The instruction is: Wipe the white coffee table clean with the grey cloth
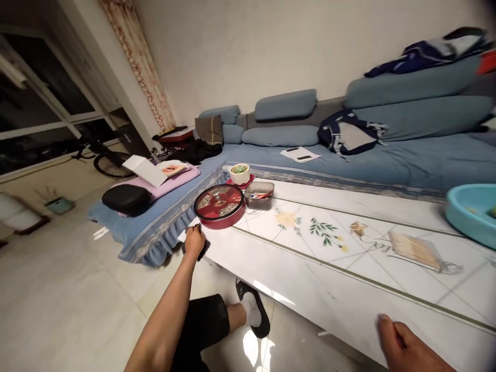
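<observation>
Clutching black item (204, 251) | under left fingers (200, 238), at table (271, 266) | right fingers (386, 326) curled, contents unclear

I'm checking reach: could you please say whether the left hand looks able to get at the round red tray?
Probably yes: the left hand is close by the round red tray and nothing seems to block the way, though it seems to hold a dark item.

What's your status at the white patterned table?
Left hand closed on dark cloth-like item, table corner. Right hand loosely curled, near edge. Round red compartmented tray beside left hand.
</observation>
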The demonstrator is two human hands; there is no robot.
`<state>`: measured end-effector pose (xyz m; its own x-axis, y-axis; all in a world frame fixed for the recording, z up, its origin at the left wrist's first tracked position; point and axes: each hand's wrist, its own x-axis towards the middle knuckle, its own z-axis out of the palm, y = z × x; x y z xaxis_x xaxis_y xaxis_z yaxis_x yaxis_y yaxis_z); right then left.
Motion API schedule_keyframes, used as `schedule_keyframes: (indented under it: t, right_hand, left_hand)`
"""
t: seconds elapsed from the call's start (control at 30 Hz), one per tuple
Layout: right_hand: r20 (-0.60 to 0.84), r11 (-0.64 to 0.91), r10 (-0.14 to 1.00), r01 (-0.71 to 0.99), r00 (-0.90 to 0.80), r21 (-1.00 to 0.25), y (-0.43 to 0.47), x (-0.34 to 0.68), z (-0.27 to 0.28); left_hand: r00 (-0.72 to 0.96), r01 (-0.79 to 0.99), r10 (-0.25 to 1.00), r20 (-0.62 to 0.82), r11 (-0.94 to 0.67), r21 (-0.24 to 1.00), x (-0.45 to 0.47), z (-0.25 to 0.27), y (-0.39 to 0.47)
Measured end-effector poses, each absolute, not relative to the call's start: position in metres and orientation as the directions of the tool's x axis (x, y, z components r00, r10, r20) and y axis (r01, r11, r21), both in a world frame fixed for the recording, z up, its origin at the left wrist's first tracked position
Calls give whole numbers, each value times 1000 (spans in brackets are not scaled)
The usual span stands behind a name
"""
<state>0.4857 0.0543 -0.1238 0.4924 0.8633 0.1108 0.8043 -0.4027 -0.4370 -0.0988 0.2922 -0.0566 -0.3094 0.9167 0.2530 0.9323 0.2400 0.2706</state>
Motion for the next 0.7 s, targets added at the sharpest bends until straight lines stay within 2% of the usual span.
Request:
schedule_keyframes:
  t: [0.1,0.27,0.5,0.6,0.7]
  right_hand:
    - [40,-484,817,722,575,-495,54,474,-108]
    - [27,-463,833,724,552,-511,53,470,-102]
    - [377,-363,797,873,472,-325,50,462,-120]
    - [498,-332,753,902,431,-277,51,460,-126]
    - [515,-320,746,905,423,-281,52,457,-127]
  left_hand:
    - [-246,957,917,315,178,228,-43,-74,257]
    - [7,972,935,353,-90,219,59,-100,265]
    - [51,933,945,324,-161,321,129,-79,355]
    - [146,892,938,315,-263,368,171,-77,337]
    - [341,789,880,332,-460,407,231,-86,277]
